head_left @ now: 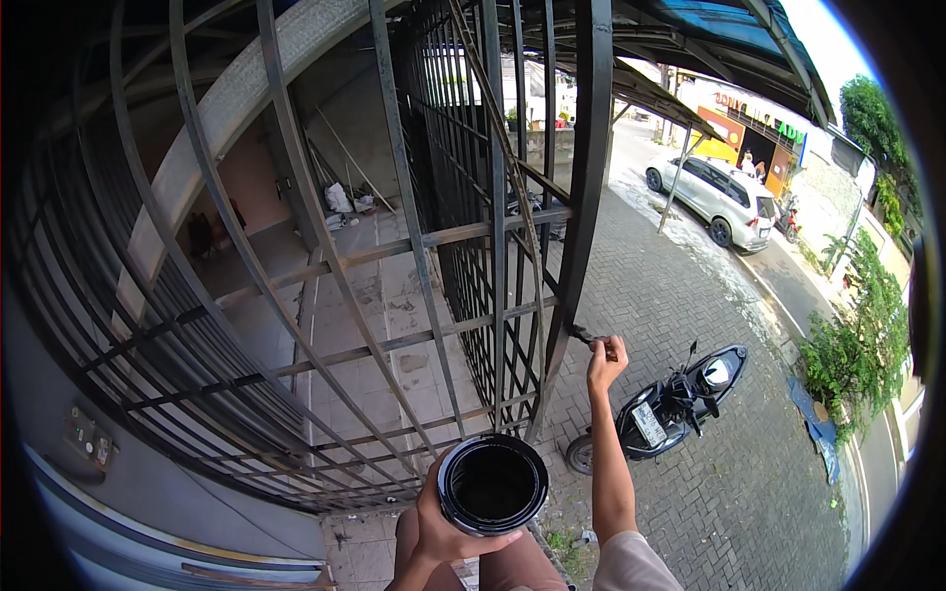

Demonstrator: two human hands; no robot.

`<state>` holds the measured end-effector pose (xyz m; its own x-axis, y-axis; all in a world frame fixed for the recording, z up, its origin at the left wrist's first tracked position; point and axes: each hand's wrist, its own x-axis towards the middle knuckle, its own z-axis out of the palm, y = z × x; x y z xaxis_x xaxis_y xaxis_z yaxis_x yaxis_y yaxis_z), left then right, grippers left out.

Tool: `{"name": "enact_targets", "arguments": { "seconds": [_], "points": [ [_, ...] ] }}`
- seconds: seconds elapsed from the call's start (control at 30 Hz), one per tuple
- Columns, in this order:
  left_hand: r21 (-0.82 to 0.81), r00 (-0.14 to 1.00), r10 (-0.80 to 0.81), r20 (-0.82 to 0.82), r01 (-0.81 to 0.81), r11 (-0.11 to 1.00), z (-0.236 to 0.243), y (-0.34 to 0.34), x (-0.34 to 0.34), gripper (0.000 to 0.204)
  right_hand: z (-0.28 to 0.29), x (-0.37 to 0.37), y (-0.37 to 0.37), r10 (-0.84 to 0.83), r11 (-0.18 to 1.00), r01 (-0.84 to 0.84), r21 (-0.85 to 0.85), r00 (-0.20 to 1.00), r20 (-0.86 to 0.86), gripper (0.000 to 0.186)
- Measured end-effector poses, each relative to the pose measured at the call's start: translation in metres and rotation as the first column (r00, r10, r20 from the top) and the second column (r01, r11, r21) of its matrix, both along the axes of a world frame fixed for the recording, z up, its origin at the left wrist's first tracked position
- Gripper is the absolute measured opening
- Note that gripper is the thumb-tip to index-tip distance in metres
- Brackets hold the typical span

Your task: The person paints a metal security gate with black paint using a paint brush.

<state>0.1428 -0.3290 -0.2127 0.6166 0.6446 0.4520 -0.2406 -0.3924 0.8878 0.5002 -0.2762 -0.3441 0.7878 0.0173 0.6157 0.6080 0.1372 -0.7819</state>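
Observation:
My left hand (439, 528) is wrapped round an open paint can (447, 481), held upright above my knees with dark paint (493, 483) inside. Stretched out to the right, my right hand (608, 362) pinches a small paintbrush (583, 335). Its dark bristles reach the side of a thick dark metal post (588, 197) at the end of the grille; whether they press on it is hard to tell. Flat crossbars (463, 233) of the metal grille (392, 148) run leftward from that post. The brush handle is mostly hidden by my fingers.
A black motorcycle (670, 409) is parked on the grey paving (729, 512) just right of my forearm. Farther off stand a silver car (714, 192) and a leafy bush (857, 345). Behind the grille lies a tiled floor (365, 315) with a white bag (338, 197).

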Motion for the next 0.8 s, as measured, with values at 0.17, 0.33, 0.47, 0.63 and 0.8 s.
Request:
{"name": "enact_targets", "arguments": {
  "seconds": [0.17, 0.33, 0.47, 0.63, 0.8],
  "points": [
    [-0.028, 1.000, 0.000, 0.024, 0.001, 1.000, -0.001, -0.004, 0.002, 0.089, 0.028, -0.017, 0.000, 0.061, 0.992, -0.073, 0.107, 0.992, 0.114, 0.003],
    [-0.011, 0.999, 0.010, 0.037, -0.010, 1.000, 0.003, -0.003, 0.003, 0.089, 0.028, -0.011, -0.009, -0.003, 0.999, 0.000, 0.054, 0.999, 0.053, 0.007],
    [-0.051, 0.999, -0.004, 0.051, 0.006, 0.999, 0.004, -0.007, 0.003, 0.090, 0.023, -0.016, -0.002, 0.016, 0.999, -0.012, -0.036, 0.995, 0.098, 0.005],
    [-0.015, 1.000, 0.023, 0.021, -0.023, 1.000, 0.001, -0.003, 0.001, 0.091, 0.027, -0.025, -0.006, 0.015, 0.999, -0.019, 0.026, 0.992, 0.125, 0.004],
    [0.003, 0.999, 0.034, 0.014, -0.034, 0.999, -0.001, -0.003, 0.000, 0.090, -0.003, -0.026, -0.001, 0.087, 0.985, -0.062, -0.164, 0.985, 0.149, 0.005]
  ]
}}
